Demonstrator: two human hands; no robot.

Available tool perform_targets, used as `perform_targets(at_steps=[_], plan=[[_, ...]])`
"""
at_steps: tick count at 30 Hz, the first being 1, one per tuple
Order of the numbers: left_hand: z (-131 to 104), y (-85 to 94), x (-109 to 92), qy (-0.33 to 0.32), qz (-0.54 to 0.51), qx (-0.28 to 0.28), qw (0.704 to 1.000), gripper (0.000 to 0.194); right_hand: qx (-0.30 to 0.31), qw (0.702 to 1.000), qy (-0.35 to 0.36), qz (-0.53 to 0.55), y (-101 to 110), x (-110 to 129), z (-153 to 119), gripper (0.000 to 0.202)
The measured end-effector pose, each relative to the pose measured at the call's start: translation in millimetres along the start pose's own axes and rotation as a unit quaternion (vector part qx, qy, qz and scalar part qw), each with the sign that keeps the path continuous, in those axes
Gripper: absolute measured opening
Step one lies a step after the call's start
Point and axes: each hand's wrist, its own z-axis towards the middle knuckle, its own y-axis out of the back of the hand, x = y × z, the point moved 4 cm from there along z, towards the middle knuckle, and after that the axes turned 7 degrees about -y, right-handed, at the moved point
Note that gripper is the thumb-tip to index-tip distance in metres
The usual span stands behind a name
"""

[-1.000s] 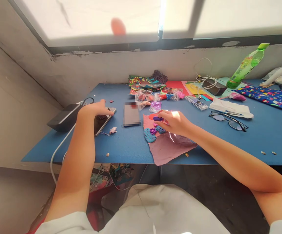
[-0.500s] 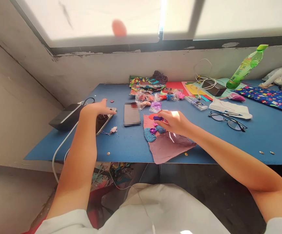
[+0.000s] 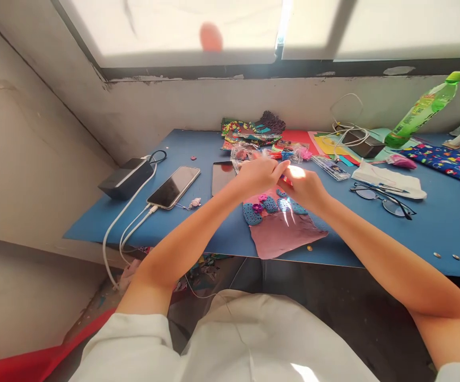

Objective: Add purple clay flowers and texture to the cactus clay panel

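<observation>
My left hand (image 3: 259,174) and my right hand (image 3: 303,183) meet at the fingertips over the upper part of a clay picture. Both have closed fingers. A trace of purple clay shows by the right fingertips; the rest is hidden behind the hands, and whatever the left fingers pinch cannot be made out. Below them lies the pink clay sheet (image 3: 285,233), draping slightly past the desk's front edge. Blue dotted clay pieces (image 3: 252,214) and small purple-magenta clay flowers (image 3: 258,207) sit on it.
Left of the picture are a dark phone (image 3: 222,178), a charging phone (image 3: 174,187) with a charm, and a black box (image 3: 126,178). Bagged clay (image 3: 245,152) lies behind. To the right are glasses (image 3: 383,199), tissue (image 3: 391,179) and a green bottle (image 3: 424,111).
My left hand has left the phone at the left and come across to my right hand. My right hand, earlier holding purple clay, has risen slightly. The camera view has shifted.
</observation>
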Motion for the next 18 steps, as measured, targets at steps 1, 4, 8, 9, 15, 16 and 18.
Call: perform_targets(at_steps=[1, 4, 8, 9, 15, 16, 18], plan=[[-1, -3.1, 3, -0.009, -0.034, -0.007, 0.999, 0.043, -0.003, 1.0, -0.004, -0.001, 0, 0, 0, 0.06], [-2, -9.8, 15, -0.03, -0.082, 0.006, 0.996, 0.036, -0.012, 1.0, -0.009, 0.009, 0, -1, 0, 0.059], [2, -11.7, 21, -0.038, -0.141, -0.004, 0.989, 0.037, -0.008, 1.0, -0.001, 0.015, -1, -2, 2, 0.057], [3, -11.1, 22, -0.037, -0.157, -0.013, 0.987, 0.038, -0.005, 1.0, -0.002, 0.014, 0, -3, 3, 0.056], [6, -5.8, 27, -0.02, -0.259, -0.031, 0.965, 0.04, -0.002, 0.999, -0.027, 0.037, 6, -14, 10, 0.047], [6, -5.5, 29, -0.014, -0.273, -0.034, 0.961, 0.04, -0.004, 0.999, -0.032, 0.042, 6, -16, 10, 0.046], [8, -5.9, 33, 0.001, -0.294, -0.05, 0.955, 0.039, -0.01, 0.998, -0.038, 0.046, 6, -18, 10, 0.044]])
